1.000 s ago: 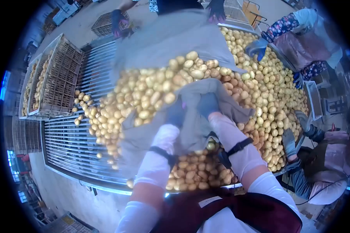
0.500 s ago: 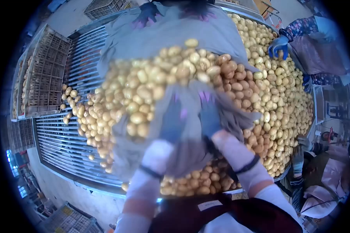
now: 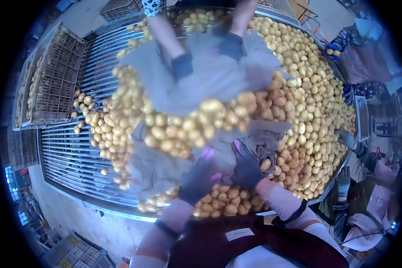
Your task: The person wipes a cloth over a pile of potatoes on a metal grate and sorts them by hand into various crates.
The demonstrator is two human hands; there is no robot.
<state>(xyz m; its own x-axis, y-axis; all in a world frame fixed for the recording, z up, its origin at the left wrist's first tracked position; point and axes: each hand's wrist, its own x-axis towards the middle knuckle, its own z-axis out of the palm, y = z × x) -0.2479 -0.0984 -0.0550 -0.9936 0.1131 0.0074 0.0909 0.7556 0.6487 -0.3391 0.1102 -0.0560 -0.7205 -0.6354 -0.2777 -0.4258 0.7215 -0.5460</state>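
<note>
My left hand (image 3: pixel 199 177), in a dark glove with pink fingertips, rests on a grey cloth (image 3: pixel 158 172). Its fingers look stretched out, though motion blurs them. My right hand (image 3: pixel 247 169), gloved alike, lies on the cloth's bunched right part with fingers extended. Under and around the cloth is a heap of potatoes (image 3: pixel 231 203), paler ones and browner ones. Opposite me, a co-worker's two gloved hands (image 3: pixel 182 66) press on a second grey cloth (image 3: pixel 201 89), which lies over the far side of the heap.
A slatted metal rack (image 3: pixel 76 156) carries the potatoes. At left leans a stack of plastic crates (image 3: pixel 58 80); another crate (image 3: pixel 78 250) stands on the floor. At right, a co-worker's blue-gloved hand (image 3: pixel 332 51) holds potatoes, and another person's gloved hand (image 3: pixel 345 138) touches the heap's edge.
Both my hands have moved back toward me with the cloth, baring potatoes in the middle. The opposite co-worker's hands and cloth have moved toward me. The blue-gloved hand at right now holds potatoes.
</note>
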